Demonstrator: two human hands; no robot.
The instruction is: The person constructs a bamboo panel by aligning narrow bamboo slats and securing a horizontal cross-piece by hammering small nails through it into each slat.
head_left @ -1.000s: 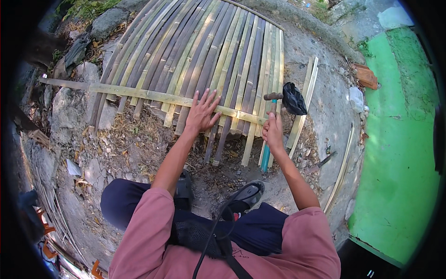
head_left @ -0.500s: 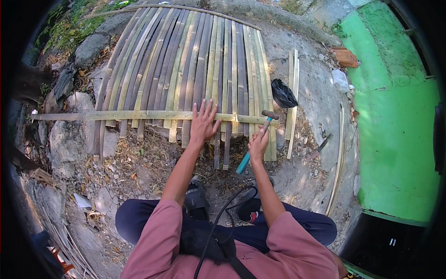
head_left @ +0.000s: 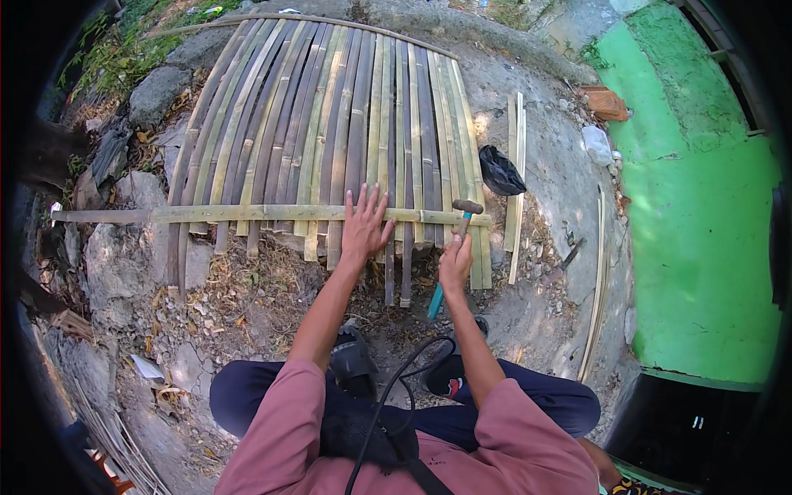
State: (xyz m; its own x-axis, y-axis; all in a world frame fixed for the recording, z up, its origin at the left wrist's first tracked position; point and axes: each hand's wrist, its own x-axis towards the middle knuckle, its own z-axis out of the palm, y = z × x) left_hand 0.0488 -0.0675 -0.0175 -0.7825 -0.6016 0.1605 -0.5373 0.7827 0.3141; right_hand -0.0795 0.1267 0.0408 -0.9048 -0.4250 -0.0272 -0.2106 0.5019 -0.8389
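Note:
Long bamboo slats [head_left: 318, 165] lie side by side on the ground before me, some green-yellow and some dark brown. Across their near ends runs a flat bamboo strip [head_left: 272, 212], which sticks out well past them on the left. My left hand [head_left: 363, 227] rests flat on this strip, fingers spread, right of its middle. A hammer [head_left: 468, 207] with a dark head and teal handle is gripped by my right hand [head_left: 455, 266]. Its head is over the strip's right end; whether it touches cannot be told. Any nails are too small to see.
A black plastic bag [head_left: 500, 171] lies right of the slats, beside loose bamboo strips [head_left: 517, 198]. Farther right are a knife-like tool [head_left: 571, 254], long thin strips [head_left: 596, 289] and a green wall [head_left: 701, 272]. Rocks [head_left: 124, 256] border the left. A black cable [head_left: 402, 371] crosses my lap.
My right hand and the hammer have shifted slightly left, and the handle now stands more upright in the picture. My left hand stays spread on the strip.

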